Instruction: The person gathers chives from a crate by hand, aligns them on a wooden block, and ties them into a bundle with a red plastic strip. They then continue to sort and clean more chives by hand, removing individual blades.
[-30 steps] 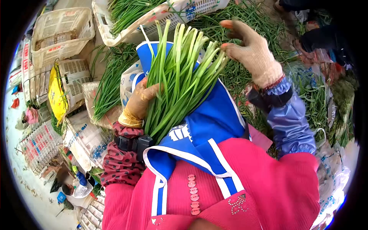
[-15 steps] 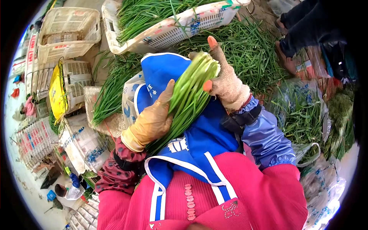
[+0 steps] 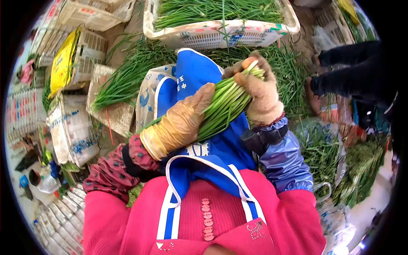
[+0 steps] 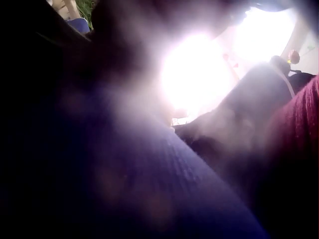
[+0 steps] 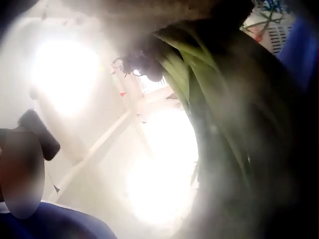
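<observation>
A bunch of chives point(image 3: 225, 108) lies slantwise over the blue apron point(image 3: 191, 68), its pale stalk ends up and to the right. My left hand point(image 3: 180, 117), in a yellowish rubber glove, grips the bunch around its middle, its fingers largely hidden. At the pale end, my right hand point(image 3: 259, 91) curls its fingers around the stalks, in a knit glove with the tips showing. In the right wrist view, green leaves point(image 5: 192, 74) hang close below the hand. Glare and dark cloth fill the left wrist view, which shows no hand.
A white crate point(image 3: 221, 32) heaped with chives stands ahead. Loose chives point(image 3: 131, 70) lie over a block at the left, and more greens point(image 3: 289, 72) cover the floor. A bag of greens point(image 3: 316, 148) and another person's legs point(image 3: 352, 68) are at the right.
My right hand has come in from the upper right and closed around the pale stalk ends. The fanned bunch is now gathered tighter and tilted further right. My left hand has shifted right with it.
</observation>
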The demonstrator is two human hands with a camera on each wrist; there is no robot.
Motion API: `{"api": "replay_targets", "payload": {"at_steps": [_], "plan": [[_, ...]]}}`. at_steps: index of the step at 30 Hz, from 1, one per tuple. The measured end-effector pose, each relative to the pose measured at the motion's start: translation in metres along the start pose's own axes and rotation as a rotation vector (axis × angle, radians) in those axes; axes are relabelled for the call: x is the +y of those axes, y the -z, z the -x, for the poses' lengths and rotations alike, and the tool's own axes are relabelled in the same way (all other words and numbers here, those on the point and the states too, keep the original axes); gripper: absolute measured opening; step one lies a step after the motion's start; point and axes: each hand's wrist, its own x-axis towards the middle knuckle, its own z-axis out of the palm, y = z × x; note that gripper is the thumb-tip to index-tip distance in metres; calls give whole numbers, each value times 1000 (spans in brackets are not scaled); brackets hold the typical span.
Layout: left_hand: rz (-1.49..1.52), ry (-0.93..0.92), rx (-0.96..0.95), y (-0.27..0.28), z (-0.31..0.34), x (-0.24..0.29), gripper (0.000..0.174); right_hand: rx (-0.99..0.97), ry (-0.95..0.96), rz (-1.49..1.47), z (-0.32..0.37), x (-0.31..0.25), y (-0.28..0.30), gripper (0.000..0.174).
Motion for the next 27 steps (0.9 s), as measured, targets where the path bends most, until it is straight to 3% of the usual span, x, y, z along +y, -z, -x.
{"api": "replay_targets", "payload": {"at_steps": [1, 3, 5, 7, 9, 11, 15, 16, 17, 18, 20, 22, 24, 25, 27], "plan": [[42, -9, 54, 12, 0, 2, 88, -48, 33, 34, -8, -11, -2, 35], [124, -43, 165, 42, 2, 6, 85, 34, 138, 108, -22, -52, -19, 31], [-7, 118, 196, 63, 15, 0, 80, -94, 495, 475, -41, -120, -30, 31], [-224, 200, 248, 65, 35, -23, 80, 12, 823, 533, -44, -195, -50, 37], [-288, 296, 254, 70, 50, -28, 83, -491, 667, 494, -27, -265, -72, 40], [-230, 348, 205, 74, 53, -33, 84, -526, 644, 589, -37, -289, -100, 35], [-114, 301, 92, 96, 52, -33, 98, -365, 1281, 962, -70, -284, -157, 20], [-74, 260, 125, 105, 49, -40, 106, -361, 1132, 1113, -64, -302, -172, 20], [26, 134, 220, 122, 46, -45, 110, -727, 867, 1054, -55, -305, -198, 30], [204, 159, 225, 141, 42, -44, 113, -1067, 579, 968, -47, -302, -226, 41], [530, 161, 248, 191, 22, -22, 120, -1176, 267, 1035, -43, -292, -244, 46], [853, -58, 289, 220, -3, -9, 125, -966, 362, 1168, -40, -248, -244, 41], [1049, -294, 319, 215, -29, 3, 120, -895, 317, 1039, -18, -181, -248, 41], [1158, -389, 337, 205, -41, 8, 115, -821, 179, 946, -10, -157, -247, 42], [1352, -241, 344, 173, -33, 17, 103, -714, -36, 865, 8, -122, -247, 46]]}}
